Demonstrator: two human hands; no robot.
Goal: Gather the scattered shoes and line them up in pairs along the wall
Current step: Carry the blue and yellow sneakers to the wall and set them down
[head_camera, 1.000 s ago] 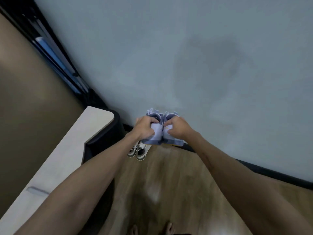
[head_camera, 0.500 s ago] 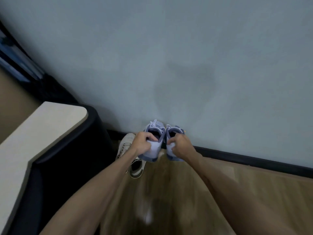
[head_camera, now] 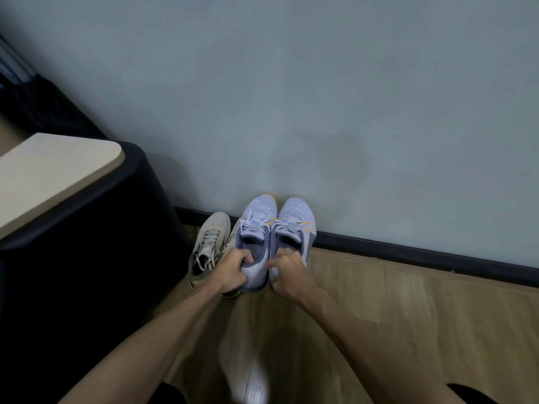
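A: We've got the two lilac shoes side by side, toes at the wall (head_camera: 320,97). Our left hand (head_camera: 232,271) pinches the left shoe (head_camera: 256,225) by its heel.

B: Yep, our right hand (head_camera: 287,275) curls round the right shoe (head_camera: 294,221) heel. The beige shoe (head_camera: 208,243) sits just beside, on the floor (head_camera: 408,316).

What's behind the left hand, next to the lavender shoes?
A beige sneaker stands toe to the baseboard. A second beige shoe's edge peeks beside it; the left hand covers the rest.
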